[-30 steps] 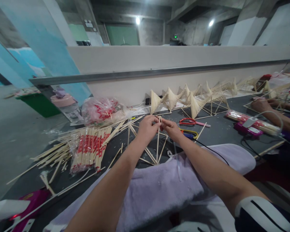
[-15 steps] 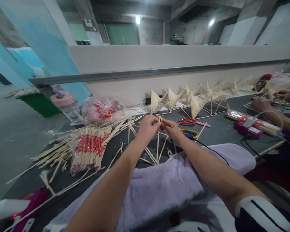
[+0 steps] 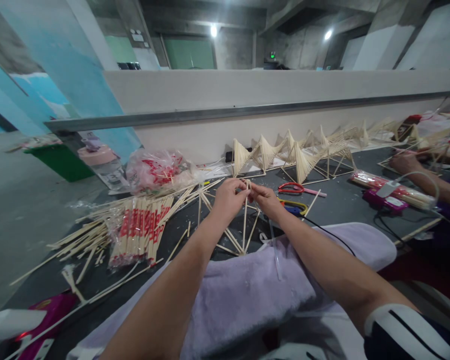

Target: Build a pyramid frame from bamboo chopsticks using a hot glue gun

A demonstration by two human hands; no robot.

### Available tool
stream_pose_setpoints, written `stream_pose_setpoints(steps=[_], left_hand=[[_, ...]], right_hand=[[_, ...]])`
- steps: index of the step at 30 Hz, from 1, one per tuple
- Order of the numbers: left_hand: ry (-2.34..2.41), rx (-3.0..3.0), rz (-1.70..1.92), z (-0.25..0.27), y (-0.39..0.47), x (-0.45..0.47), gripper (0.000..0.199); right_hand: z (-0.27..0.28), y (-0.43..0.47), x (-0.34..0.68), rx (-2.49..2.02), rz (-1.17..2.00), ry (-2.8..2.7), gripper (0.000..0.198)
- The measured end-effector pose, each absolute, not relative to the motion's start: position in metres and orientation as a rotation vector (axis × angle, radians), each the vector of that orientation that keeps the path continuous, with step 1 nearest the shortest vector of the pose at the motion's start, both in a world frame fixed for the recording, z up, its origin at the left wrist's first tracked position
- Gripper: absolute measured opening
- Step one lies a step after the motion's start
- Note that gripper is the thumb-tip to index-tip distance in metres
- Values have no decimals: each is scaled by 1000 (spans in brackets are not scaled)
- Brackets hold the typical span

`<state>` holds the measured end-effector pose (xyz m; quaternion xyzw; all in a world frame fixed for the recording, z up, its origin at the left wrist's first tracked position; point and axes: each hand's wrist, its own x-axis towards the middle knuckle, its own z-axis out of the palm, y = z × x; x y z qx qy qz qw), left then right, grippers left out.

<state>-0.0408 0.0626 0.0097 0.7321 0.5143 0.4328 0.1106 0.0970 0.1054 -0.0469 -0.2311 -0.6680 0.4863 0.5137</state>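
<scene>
We note no visible shift: left hand (image 3: pixel 228 201) and right hand (image 3: pixel 267 202) stay pinched on the stick frame (image 3: pixel 245 225) near its top, suggesting a steadying hold.

Tabletop (image 3: pixel 343 212) lies free between red-handled tool (image 3: pixel 290 188) and purple device (image 3: pixel 385 201); leftward, the stick frame (image 3: pixel 245 225) obstructs.
</scene>
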Motion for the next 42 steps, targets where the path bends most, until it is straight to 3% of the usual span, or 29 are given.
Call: stream_pose_setpoints(steps=[42], left_hand=[[1512,2158,1267,11,62,-41,5]], right_hand=[[-46,105,96,-574,1181,-1586,47]])
